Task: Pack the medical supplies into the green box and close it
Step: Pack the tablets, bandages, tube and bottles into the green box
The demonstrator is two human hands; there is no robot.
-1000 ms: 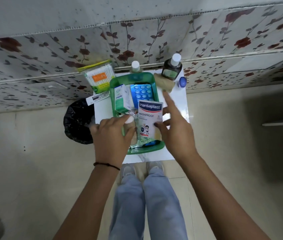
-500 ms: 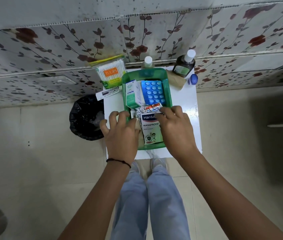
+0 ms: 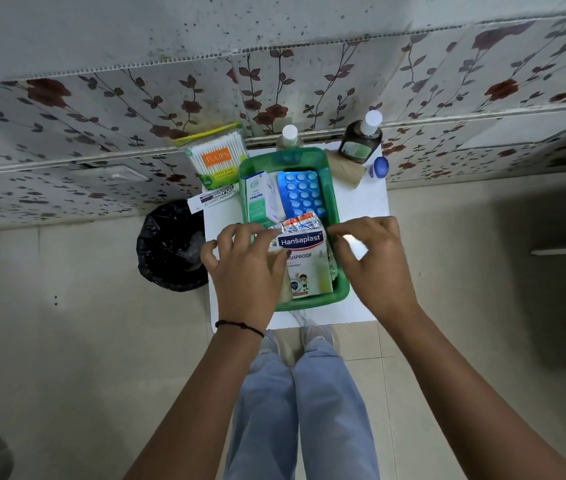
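The green box (image 3: 341, 289) sits open on a small white table (image 3: 361, 202). Inside lie a blue blister pack (image 3: 300, 194), a white-green carton (image 3: 261, 199), a silver sachet strip (image 3: 297, 223) and, on top at the near end, a Hansaplast packet (image 3: 307, 268). My left hand (image 3: 243, 268) covers the box's left side with its thumb pressed on the packet's left edge. My right hand (image 3: 375, 261) hovers at the right rim, fingers curled and empty, with its fingertips by the packet's top right corner.
Around the box stand a cotton swab pack (image 3: 217, 159), an ointment carton (image 3: 210, 200), a small white-capped bottle (image 3: 288, 135), a dark bottle (image 3: 361, 142), a brown roll (image 3: 347, 166) and a blue-capped jar (image 3: 380, 167). A black bin (image 3: 170, 245) is left of the table.
The Hansaplast packet went from held upright over the box to lying flat inside it. My right hand has slid off the packet to the right rim.
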